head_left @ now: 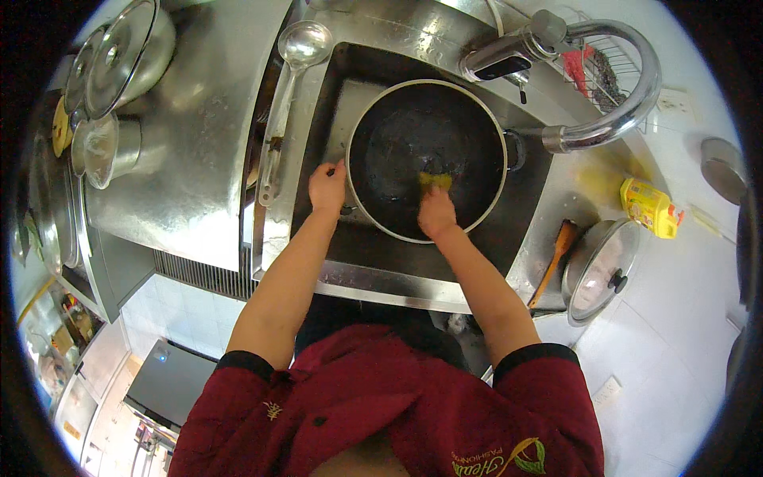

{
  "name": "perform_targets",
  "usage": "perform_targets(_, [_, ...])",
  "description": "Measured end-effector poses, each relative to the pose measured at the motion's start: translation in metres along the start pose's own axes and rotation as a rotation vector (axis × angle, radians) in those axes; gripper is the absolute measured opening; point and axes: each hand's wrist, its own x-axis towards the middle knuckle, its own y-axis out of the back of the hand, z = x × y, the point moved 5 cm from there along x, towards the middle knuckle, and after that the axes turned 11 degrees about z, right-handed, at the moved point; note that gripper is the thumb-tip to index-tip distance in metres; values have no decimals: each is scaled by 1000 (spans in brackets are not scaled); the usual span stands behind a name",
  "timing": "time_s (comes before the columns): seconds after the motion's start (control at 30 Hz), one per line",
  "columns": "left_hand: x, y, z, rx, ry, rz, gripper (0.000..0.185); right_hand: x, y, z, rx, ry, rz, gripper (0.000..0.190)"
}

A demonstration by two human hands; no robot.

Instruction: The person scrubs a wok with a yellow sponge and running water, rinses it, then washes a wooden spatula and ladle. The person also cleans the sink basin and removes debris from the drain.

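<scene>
A wide black pan (405, 137) with a pale rim sits tilted in the sink (351, 95). At its left side, my left hand (326, 189) grips the pan by its edge; a dark bit, perhaps a handle, shows between the fingers. Inside the pan, my right hand (438, 210) presses a yellow sponge (436, 180) against the wet surface. The sponge is partly hidden by my fingers. A black loop handle (515, 150) sticks out from the pan's right side.
A chrome faucet (644, 77) arches at the upper right. Left of the sink lies a long metal ladle (285, 95). On the right are a yellow bottle (648, 207), a wooden-handled tool (551, 262) and a lidded pot (602, 271). Metal bowls (149, 53) stand at far left.
</scene>
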Motion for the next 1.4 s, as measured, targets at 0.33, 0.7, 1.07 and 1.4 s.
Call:
perform_targets(0.33, [-7,7,18,12,-111,-53,37,68,15,-70,56,172,418,55])
perform_targets(0.7, [-10,10,22,-82,-18,-2,40,66,44,35,-362,42,337,64])
perform_targets(1.07, [-9,9,24,12,-113,11,38,-3,1,-32,-208,192,64,58])
perform_targets(1.4, [-8,10,28,70,-131,-45,36,90,21,-36,-132,370,526,62])
